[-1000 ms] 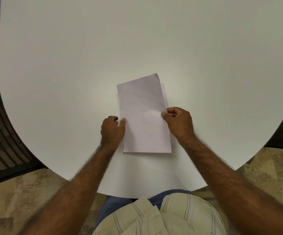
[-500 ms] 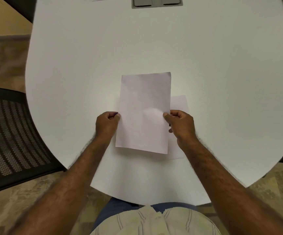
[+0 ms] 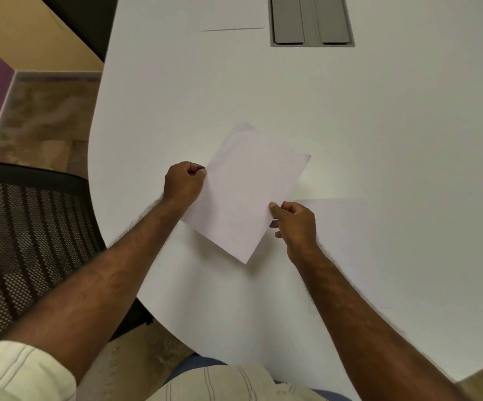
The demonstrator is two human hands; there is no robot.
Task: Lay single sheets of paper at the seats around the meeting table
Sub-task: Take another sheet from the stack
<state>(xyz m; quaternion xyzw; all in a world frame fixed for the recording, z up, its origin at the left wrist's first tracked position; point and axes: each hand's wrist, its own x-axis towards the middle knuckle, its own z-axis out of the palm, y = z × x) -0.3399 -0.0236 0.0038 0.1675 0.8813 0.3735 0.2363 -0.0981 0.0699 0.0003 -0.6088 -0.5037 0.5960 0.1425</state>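
White table (image 3: 379,125), sheet (image 3: 249,195) diagonal, up-right

white meeting table (image 3: 379,117), rounded end nearest camera. grey recessed panel (image 3: 312,20) set in top at far edge of view. one paper sheet (image 3: 233,15) flat beside panel, on its left. another sheet (image 3: 347,235) flat near rounded end, right of centre, faint against white top.
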